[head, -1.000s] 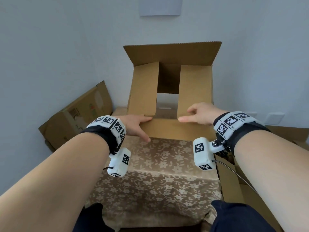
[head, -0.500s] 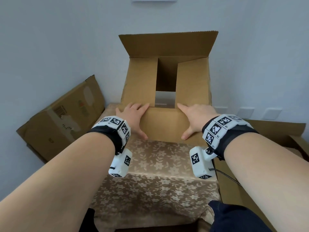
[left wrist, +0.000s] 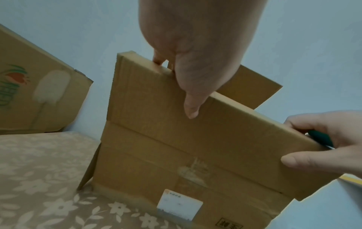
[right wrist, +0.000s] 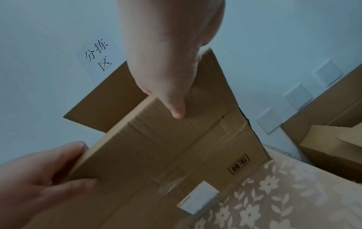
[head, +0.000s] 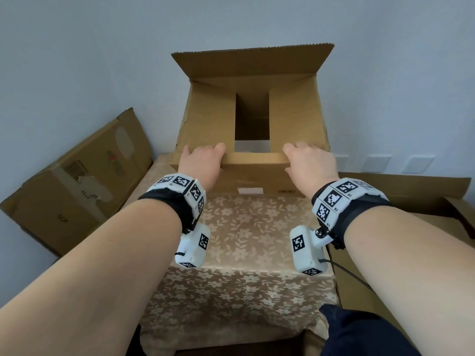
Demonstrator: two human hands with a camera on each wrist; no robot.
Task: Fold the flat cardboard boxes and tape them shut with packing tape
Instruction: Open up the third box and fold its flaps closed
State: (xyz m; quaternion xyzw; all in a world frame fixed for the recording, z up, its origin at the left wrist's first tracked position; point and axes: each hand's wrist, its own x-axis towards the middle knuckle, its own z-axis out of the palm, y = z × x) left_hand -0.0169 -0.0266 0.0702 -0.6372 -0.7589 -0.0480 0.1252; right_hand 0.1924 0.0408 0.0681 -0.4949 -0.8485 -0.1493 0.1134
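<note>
A brown cardboard box [head: 205, 119] stands on the flowered tablecloth [head: 244, 253]. Its two side flaps lie folded inward with a gap between them, and the far flap [head: 252, 62] stands up. Both hands hold the near flap [head: 254, 159] by its free edge. My left hand [head: 200, 160] grips its left part, thumb [left wrist: 191, 108] on the outer face and fingers over the edge. My right hand [head: 308, 160] grips the right part the same way, thumb [right wrist: 176, 110] outside. A white label [head: 250, 190] is stuck low on the box front.
A flattened printed box [head: 77, 181] leans on the wall at the left. More cardboard [head: 411, 191] lies to the right of the table, below wall sockets [head: 377, 163]. A paper sign [right wrist: 98, 57] hangs on the wall behind.
The hands went from lying flat on the lowered near flap to gripping its edge. The flap has swung up toward the box opening, and the head has come closer.
</note>
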